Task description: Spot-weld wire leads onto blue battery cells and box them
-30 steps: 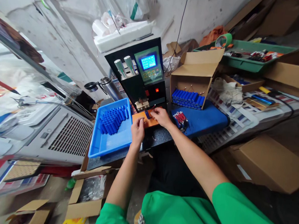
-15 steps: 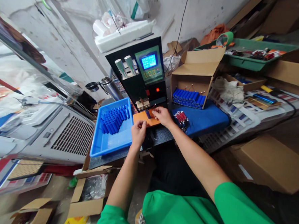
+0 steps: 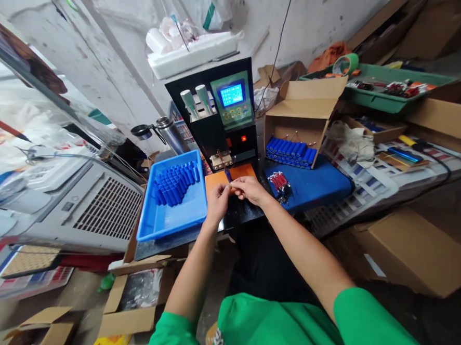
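A dark blue cylindrical battery cell (image 3: 228,176) sits on the orange board (image 3: 214,181), its far end close to the welding electrodes (image 3: 221,161) of the black spot welder (image 3: 207,134). My left hand (image 3: 217,203) is closed in a pinch at the cell's near end. From the right, my right hand (image 3: 251,190) comes up against the same end with thumb and finger pressed together. The fingertips of both hands nearly meet there. Whatever small piece the right fingers pinch is hidden.
To the left stands a blue tray (image 3: 175,224) with many blue cells. Right of the welder, an open cardboard box (image 3: 296,127) holds stacked cells. A bundle of red and black wires (image 3: 280,186) lies on the blue mat (image 3: 327,181). A steel flask (image 3: 173,135) stands behind the tray.
My right hand has moved down and left, from beside the cell to its near end. My left hand has shifted slightly right, bringing the two hands together.
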The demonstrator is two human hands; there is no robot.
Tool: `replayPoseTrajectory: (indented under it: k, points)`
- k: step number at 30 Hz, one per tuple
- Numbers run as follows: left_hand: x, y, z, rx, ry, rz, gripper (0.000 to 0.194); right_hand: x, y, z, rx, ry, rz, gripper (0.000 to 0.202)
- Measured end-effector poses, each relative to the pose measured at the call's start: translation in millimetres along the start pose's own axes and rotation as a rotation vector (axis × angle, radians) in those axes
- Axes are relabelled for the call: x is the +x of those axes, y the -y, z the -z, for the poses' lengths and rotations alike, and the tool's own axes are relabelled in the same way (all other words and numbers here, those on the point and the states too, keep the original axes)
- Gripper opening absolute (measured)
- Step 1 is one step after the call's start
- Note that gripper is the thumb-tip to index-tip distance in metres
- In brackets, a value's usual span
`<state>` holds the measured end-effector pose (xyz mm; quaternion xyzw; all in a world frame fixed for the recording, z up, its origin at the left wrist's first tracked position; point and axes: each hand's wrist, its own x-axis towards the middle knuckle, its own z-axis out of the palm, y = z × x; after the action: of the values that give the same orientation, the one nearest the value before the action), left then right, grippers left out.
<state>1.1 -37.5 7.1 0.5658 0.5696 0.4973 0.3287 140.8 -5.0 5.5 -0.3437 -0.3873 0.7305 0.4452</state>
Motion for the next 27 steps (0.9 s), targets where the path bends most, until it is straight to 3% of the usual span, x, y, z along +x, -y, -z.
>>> replayPoseTrajectory:
  k: [7,11,15,18,24,27]
  points:
    - [-3.2,-3.4,-0.5,0.07,-0.028,-0.063,0.025,-4.1,3.4,4.1,-0.176,-0.007,0.037,0.025]
    - [0.9,1.1,2.2,0.186,-0.066,-0.189,0.018,-3.0,3.4,8.4,-0.113,-0.09,0.088,0.025]
    - [10.4,10.8,1.2,0.332,0.018,-0.334,0.024,-0.8,4.4,13.1,0.007,-0.149,0.114,0.028]
    - [17.0,16.4,-2.0,0.394,0.115,-0.352,0.033,-0.6,6.4,13.9,0.058,-0.162,0.115,0.028]
    - [11.1,17.8,-1.4,0.38,0.115,-0.363,0.043,-4.5,10.0,14.7,0.033,-0.163,0.057,0.027]
    - [4.9,15.6,-0.9,0.289,0.135,-0.312,0.039,-5.8,10.1,15.5,0.023,-0.154,0.052,0.028]
